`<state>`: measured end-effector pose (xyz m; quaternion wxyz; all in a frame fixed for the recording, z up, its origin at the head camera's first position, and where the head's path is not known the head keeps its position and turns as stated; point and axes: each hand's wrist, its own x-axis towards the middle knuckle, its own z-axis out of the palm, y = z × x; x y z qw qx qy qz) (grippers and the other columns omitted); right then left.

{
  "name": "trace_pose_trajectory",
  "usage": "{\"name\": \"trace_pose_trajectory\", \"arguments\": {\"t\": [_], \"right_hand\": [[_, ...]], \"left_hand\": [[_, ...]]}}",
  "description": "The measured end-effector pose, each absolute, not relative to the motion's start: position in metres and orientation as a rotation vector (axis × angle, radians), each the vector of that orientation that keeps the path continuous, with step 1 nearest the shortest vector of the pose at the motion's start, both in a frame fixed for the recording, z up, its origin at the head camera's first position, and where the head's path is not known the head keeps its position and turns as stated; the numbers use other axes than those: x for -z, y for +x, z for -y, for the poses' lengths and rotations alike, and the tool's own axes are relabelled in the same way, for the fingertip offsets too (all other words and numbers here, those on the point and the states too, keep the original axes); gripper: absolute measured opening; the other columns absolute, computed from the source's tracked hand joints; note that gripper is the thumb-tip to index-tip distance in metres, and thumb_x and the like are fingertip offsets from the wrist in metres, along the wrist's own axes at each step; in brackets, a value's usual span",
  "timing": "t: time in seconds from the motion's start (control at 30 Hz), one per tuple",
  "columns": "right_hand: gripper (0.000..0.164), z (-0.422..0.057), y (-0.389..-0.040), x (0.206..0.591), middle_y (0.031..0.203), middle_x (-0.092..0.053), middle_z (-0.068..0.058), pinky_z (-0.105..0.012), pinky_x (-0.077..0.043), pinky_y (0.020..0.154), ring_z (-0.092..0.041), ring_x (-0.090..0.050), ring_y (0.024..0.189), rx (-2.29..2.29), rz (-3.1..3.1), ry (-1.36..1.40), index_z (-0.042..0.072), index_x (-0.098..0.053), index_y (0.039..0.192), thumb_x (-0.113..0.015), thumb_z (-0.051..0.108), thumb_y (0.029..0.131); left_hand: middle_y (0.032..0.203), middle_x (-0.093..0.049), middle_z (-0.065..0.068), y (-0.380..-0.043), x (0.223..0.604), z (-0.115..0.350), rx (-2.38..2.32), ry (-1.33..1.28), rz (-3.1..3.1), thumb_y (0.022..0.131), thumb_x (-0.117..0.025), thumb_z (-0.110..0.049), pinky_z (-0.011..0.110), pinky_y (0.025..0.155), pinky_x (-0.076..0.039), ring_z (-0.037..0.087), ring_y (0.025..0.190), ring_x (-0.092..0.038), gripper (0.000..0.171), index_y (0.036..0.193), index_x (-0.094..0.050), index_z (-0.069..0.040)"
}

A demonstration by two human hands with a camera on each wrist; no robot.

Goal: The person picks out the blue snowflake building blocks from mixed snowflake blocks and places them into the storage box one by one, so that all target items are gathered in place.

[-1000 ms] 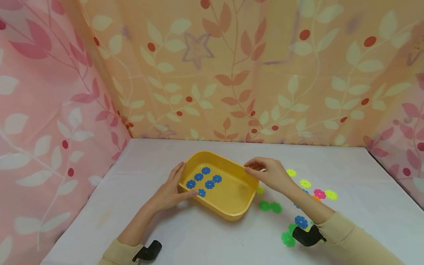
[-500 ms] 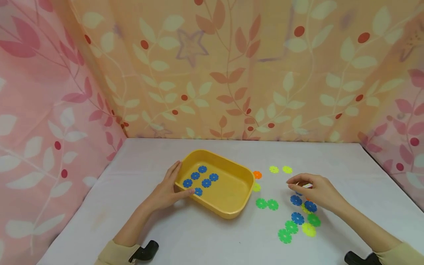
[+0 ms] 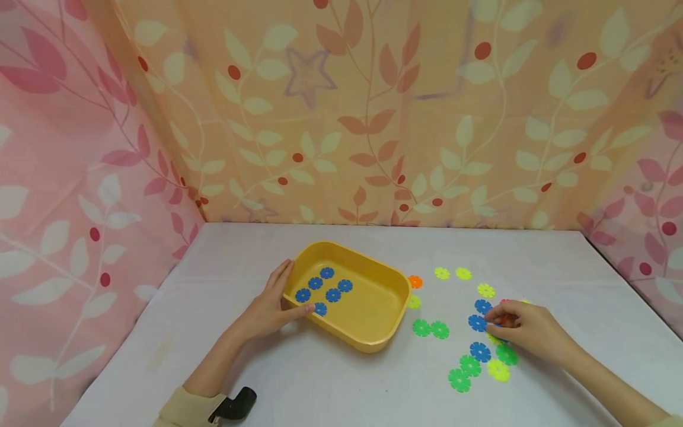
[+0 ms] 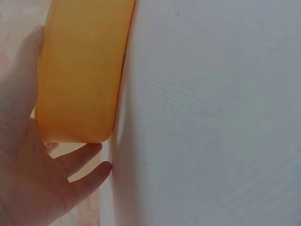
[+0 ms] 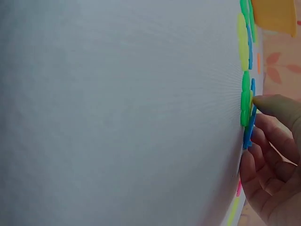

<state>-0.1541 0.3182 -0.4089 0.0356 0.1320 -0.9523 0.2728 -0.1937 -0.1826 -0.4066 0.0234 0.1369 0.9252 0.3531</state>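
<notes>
A yellow plastic tray [image 3: 368, 347] sits at an angle on the table, with several blue flower-shaped discs [image 3: 333, 295] lying flat toward its left end. My left hand [image 3: 267, 311] holds the tray's left corner, thumb at the near rim and fingers along the outer end wall; the left wrist view shows this hand [image 4: 37, 174] against the tray wall [image 4: 84, 70]. To the right, my right hand [image 3: 533, 329] is low over a loose group of discs. In the right wrist view its thumb and fingers [image 5: 277, 110] pinch a tilted blue disc [image 5: 251, 126], partly hidden in the head view.
Green discs [image 3: 431, 329], yellow discs [image 3: 452, 273] and an orange disc [image 3: 415, 281] lie right of the tray. More green [image 3: 464, 373], blue [image 3: 480, 352] and yellow discs [image 3: 498, 370] lie nearer me. Patterned curtains [image 3: 368, 118] stand behind the white tabletop [image 3: 331, 391].
My right hand has left the tray's right rim, moved right over the loose discs, and come down to a blue one. My left hand has stayed on the tray.
</notes>
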Motion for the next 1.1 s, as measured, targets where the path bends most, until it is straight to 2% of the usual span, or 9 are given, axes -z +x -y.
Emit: {"name": "trace_pose_trajectory", "arguments": {"t": [0.77,1.1], "right_hand": [[0.016,-0.312,-0.16,0.411,0.072,-0.058,0.013,-0.021,-0.045,0.062,-0.003,-0.05,0.067,-0.784,2.935,0.38,0.022,-0.071,0.081,-0.083,0.032,0.077],[0.019,-0.306,-0.16,0.408,0.074,-0.064,0.013,-0.021,-0.046,0.063,-0.003,-0.054,0.068,-0.868,2.922,0.361,0.018,-0.073,0.087,-0.082,0.033,0.079]], "left_hand": [[0.163,-0.002,-0.001,-0.194,0.407,0.184,-1.099,0.441,-2.866,0.08,-0.07,-0.061,0.063,0.109,-0.023,0.036,0.145,-0.018,0.11,0.158,-0.008,-0.017],[0.163,-0.002,-0.001,-0.194,0.407,0.183,-1.097,0.447,-2.873,0.079,-0.07,-0.062,0.062,0.109,-0.025,0.036,0.145,-0.02,0.11,0.158,-0.008,-0.017]]}}
